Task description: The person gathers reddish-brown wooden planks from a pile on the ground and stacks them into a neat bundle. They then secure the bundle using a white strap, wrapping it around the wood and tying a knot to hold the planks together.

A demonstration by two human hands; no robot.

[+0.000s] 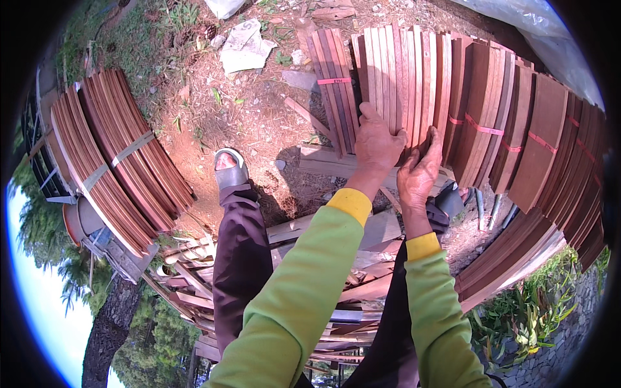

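Observation:
A row of upright wooden slats [404,74], pale to reddish, stands ahead of me right of centre. My left hand [377,145] grips the near end of the row with curled fingers, its index finger along the left slats. Beside it, my right hand [419,178] closes on the near ends from the right, fingers pointing up along the wood. The fingertips are partly hidden against the slats. To the left leans a slat bundle [333,81] with a pink band. Darker banded board bundles [479,116] continue the row on the right.
Strapped long boards [119,158] lie at the left. Scattered wood offcuts [323,310] cover the ground around my legs. A white torn sack [246,48] lies on the dirt ahead. Plastic sheeting [543,26] edges the far right. A tree trunk [110,330] stands lower left.

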